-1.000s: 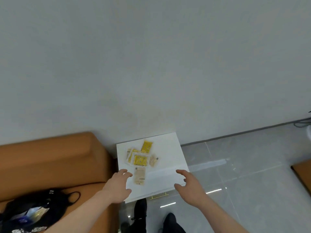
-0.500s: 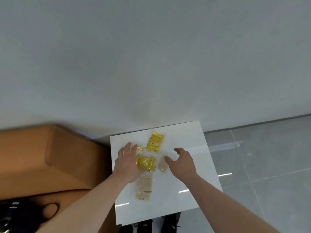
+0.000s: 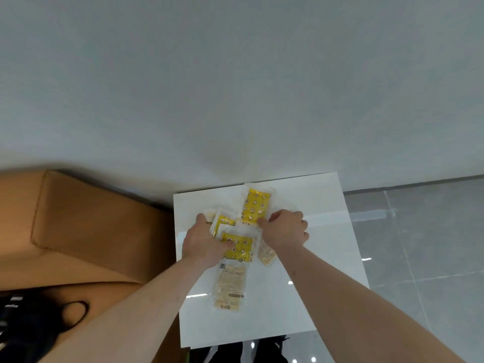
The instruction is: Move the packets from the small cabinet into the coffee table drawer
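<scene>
The packets are clustered on the white cabinet top [image 3: 314, 258]. The near yellow packet [image 3: 239, 247] is covered by the left hand [image 3: 207, 244]; the upright yellow packet [image 3: 255, 205], long axis pointing away, is pinched at its near end by the right hand [image 3: 286, 229].

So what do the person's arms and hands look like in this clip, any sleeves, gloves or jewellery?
Both arms are bare from the bottom edge of the picture up to the wrists: no sleeves show. The left hand and right hand wear no gloves. No watch, bracelet or ring can be seen, though the fingers are partly hidden and slightly blurred. No markings show on either forearm.
</scene>
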Motion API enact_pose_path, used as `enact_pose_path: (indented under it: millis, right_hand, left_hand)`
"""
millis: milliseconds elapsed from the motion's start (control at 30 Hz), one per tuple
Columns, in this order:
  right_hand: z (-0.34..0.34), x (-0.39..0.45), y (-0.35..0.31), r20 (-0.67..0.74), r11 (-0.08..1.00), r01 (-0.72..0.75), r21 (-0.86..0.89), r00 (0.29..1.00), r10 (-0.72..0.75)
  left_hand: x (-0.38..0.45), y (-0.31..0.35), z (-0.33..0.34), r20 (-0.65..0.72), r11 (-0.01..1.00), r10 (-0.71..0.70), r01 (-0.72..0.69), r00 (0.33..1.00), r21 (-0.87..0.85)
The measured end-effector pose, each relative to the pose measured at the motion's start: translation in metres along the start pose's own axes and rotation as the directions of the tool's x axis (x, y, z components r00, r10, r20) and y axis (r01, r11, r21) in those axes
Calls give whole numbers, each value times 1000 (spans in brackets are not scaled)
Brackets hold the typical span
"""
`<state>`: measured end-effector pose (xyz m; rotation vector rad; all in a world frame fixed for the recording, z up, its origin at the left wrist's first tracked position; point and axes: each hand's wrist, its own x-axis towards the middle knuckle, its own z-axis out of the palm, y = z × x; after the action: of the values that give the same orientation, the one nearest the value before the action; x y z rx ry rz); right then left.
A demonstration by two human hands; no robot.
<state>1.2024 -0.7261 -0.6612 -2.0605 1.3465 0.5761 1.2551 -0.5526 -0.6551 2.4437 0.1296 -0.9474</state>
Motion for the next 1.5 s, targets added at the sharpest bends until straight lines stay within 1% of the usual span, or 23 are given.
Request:
enact_pose_path:
  millis: [67,100,167,233,300,367,433,500,533,567,600,667,700,767,833,900,933,1033,1100,1167,1267,1367,1500]
  right_hand:
    - [-10,3,11,-19,993,12,119,1000,-10]
    - [-17,3,17,-26,975,18,220,1000,-12]
    - [-32,-3,30,-37,893,39,449,999,-25]
    - [-48,-14,42,-59,823,67,564,997,-41]
    - [-55,-26,55,-70,792,94,603,995,-65]
    - [-57,-35,65,-51,784,117,610,993,-108]
    - [-52,-41,71,-1,810,129,572,988,-156]
    - [-40,-41,71,55,863,139,486,980,-189]
    - [-33,-40,70,73,887,142,439,979,-192]
    - [-25,-39,68,75,907,147,394,979,-191]
    - [-15,-37,66,66,932,151,328,981,-183]
    - [-1,-37,62,38,974,138,180,988,-147]
    - [4,-38,60,11,982,134,132,991,-137]
    - [11,-43,57,-43,984,170,54,985,-168]
    - [19,-45,58,-57,982,190,20,980,-189]
    - [23,-48,58,-37,986,142,89,990,-139]
    - [25,-50,59,-31,985,122,119,992,-119]
    - [28,-56,61,0,988,110,108,994,-111]
    - [30,-58,63,18,990,104,100,994,-106]
    - [30,-58,65,37,987,85,134,995,-91]
    - [27,-59,73,71,974,46,224,995,-63]
    - [21,-68,84,102,934,-27,357,995,-10]
    - [5,-106,98,76,852,-60,521,997,24]
  left_hand:
    - [-3,-1,-1,27,995,10,-7,1000,-96]
    - [-5,-2,-3,34,987,17,-11,999,-161]
    - [-12,-2,-12,35,958,40,-28,999,-286]
    - [-21,-2,-24,20,926,68,-56,997,-374]
    - [-32,-3,-35,12,896,77,-64,997,-439]
    - [-40,-8,-45,-6,865,66,-60,998,-498]
    - [-46,-17,-51,-15,824,26,-30,1000,-566]
    - [-52,-27,-51,35,771,-43,55,998,-635]
    - [-55,-32,-49,70,764,-78,105,994,-636]
    - [-59,-36,-46,99,779,-101,140,990,-611]
    - [-61,-41,-41,118,817,-103,152,988,-556]
    - [-69,-47,-29,139,898,-89,140,986,-418]
    - [-72,-49,-22,141,922,-79,126,987,-366]
    - [-75,-55,-3,138,948,-96,132,986,-289]
    - [-74,-60,16,104,976,-122,138,987,-166]
    - [-78,-58,31,66,986,-145,150,987,-78]
    - [-82,-54,36,44,986,-149,152,988,-64]
    - [-94,-41,48,-30,987,-158,157,987,-38]
    - [-95,-38,52,-38,986,-168,168,985,-8]
    - [-93,-36,54,-28,983,-185,185,982,3]
    - [-91,-30,52,-29,980,-200,200,979,-8]
    - [-90,-31,47,-11,982,-187,187,982,-19]
    - [-100,-34,32,-17,989,-146,146,989,-21]
